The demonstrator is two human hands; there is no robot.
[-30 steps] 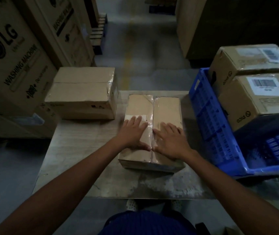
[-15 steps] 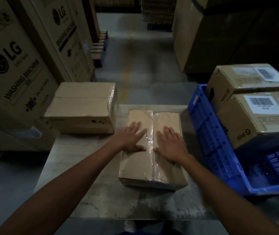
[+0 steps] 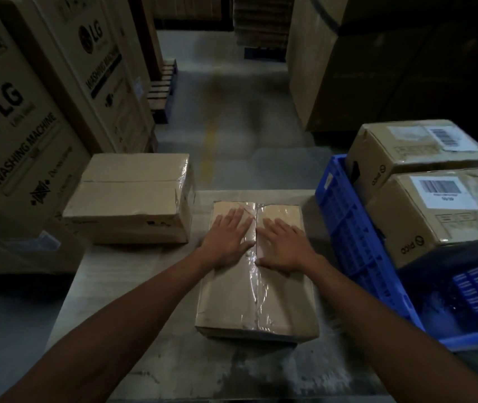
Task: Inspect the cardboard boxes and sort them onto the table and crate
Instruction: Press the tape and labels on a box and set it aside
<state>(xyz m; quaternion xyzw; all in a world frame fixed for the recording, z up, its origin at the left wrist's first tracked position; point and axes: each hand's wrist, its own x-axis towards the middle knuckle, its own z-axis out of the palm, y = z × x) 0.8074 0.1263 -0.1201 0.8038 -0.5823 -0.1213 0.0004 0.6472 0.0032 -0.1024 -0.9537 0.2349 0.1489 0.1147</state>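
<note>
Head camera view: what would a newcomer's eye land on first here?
The left hand and right hand lie flat on a taped cardboard box in the middle of the table. To the right, a bright blue crate holds two barcode-labelled boxes; tall washing machine cartons loom at left.

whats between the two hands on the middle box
Head view: the clear tape seam on the box runs between the left hand and right hand.
</note>
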